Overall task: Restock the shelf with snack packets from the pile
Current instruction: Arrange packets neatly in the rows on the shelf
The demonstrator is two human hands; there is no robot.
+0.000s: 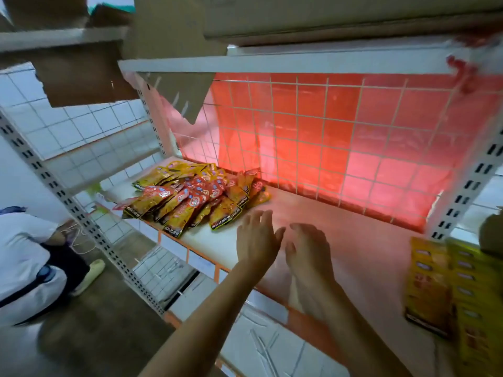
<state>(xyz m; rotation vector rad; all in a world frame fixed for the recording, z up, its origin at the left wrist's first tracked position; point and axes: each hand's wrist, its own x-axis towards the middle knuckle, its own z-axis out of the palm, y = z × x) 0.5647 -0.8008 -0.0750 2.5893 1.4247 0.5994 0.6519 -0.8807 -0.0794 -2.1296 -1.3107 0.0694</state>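
Between grabs, both hands empty: left hand (255,238) and right hand (309,250) hover w/ fingers loose and spread over the shelf (340,213), just right of the snack packets (196,197) heaped at its left end. Next, prob. — reach into the heap, take a few, lay them out.

Left grip (255,239), right grip (309,250): slack, empty

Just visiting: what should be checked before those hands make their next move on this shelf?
1. Left hand empty: ok, open, holding nothing.
2. Right hand empty: ok, open.
3. Snack packets in reach: probably ok, heaped just beyond the left hand.
4. Packets tidy: not ok, a loose overlapping heap.
5. Shelf room: ok, bare surface right of the heap.
6. Yellow boxes clear of the hands: ok, at the right end.
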